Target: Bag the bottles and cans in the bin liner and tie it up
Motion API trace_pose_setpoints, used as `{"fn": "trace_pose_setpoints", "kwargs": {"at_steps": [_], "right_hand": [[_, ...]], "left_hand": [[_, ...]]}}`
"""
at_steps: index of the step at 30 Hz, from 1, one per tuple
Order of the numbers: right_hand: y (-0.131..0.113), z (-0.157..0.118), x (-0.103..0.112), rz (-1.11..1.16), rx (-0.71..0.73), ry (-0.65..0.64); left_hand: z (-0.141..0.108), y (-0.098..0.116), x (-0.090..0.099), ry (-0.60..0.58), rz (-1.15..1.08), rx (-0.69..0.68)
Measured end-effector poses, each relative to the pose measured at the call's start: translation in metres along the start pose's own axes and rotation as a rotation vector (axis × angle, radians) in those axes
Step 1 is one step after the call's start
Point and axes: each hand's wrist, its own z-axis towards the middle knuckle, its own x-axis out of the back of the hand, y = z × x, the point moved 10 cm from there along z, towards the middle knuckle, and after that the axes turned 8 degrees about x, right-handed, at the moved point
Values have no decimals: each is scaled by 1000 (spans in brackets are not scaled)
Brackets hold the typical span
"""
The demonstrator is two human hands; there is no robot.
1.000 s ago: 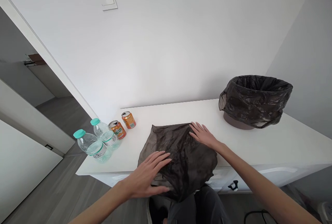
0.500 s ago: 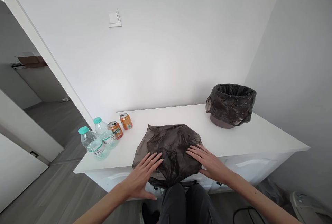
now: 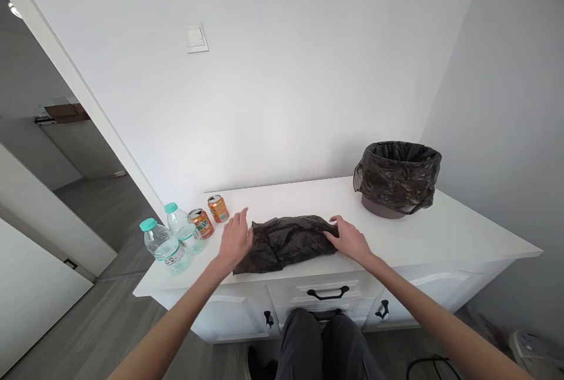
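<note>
A dark translucent plastic bag (image 3: 293,244), gathered into a crumpled strip, lies along the front of the white cabinet top (image 3: 286,194). At its left end is my left hand (image 3: 235,240), open, with the fingers stretched out and the thumb side against the plastic. My right hand (image 3: 351,240) holds the strip's right end between thumb and bent fingers; the part under the palm is hidden. Two orange cans (image 3: 218,208) and two clear bottles with teal caps (image 3: 165,246) stand upright left of my left hand.
A brown bin (image 3: 381,208) lined with a black bag (image 3: 396,180) stands at the back right. Drawers and doors with black handles (image 3: 328,293) form the cabinet's front, close to my knees. Walls border the top at the back and right; a doorway opens at left.
The bag was spread out and hung over the front edge; now it is a narrower strip on the top. Both hands moved away from me and farther apart, to its ends.
</note>
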Motion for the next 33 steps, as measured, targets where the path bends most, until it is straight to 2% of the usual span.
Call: {"fn": "trace_pose_setpoints", "kwargs": {"at_steps": [2, 3, 4, 6, 7, 9, 10, 12, 15, 18, 20, 22, 24, 27, 30, 33], "right_hand": [[-28, -4, 11, -55, 188, 158], [-44, -9, 12, -78, 303, 206], [-57, -12, 8, -96, 403, 210], [-69, -12, -12, -131, 514, 115], [-67, -8, -24, -151, 521, 44], [-51, 4, -51, -184, 468, -108], [-38, 10, -63, -192, 428, -179], [-13, 16, -79, -192, 371, -281], [8, 12, -80, -177, 383, -309], [6, -6, -58, -158, 454, -212], [-8, -22, -46, -139, 557, -167], [-22, -36, -44, -116, 657, -160], [-30, -45, -45, -83, 679, -133], [-30, -56, -43, -10, 643, -51], [-24, -69, -36, 75, 574, -36], [-8, -69, -26, 146, 365, -68]], "left_hand": [[-14, 41, 5, 145, 28, -236], [-26, 63, -3, 163, 39, -378], [-36, 80, -18, 135, 51, -494], [-44, 95, -58, 37, 75, -553], [-41, 93, -78, -17, 90, -522], [-29, 73, -111, -116, 119, -417], [-22, 59, -122, -157, 130, -374], [-11, 28, -131, -207, 138, -332], [-7, -14, -117, -213, 150, -354], [-13, -39, -85, -97, 148, -341], [-24, -38, -68, -39, 99, -352], [-39, -25, -65, -72, 46, -427], [-55, -11, -65, -118, 18, -498], [-75, -6, -60, -111, -10, -525], [-94, -7, -52, -137, -68, -565], [-84, -20, -43, -203, -138, -412]]}}
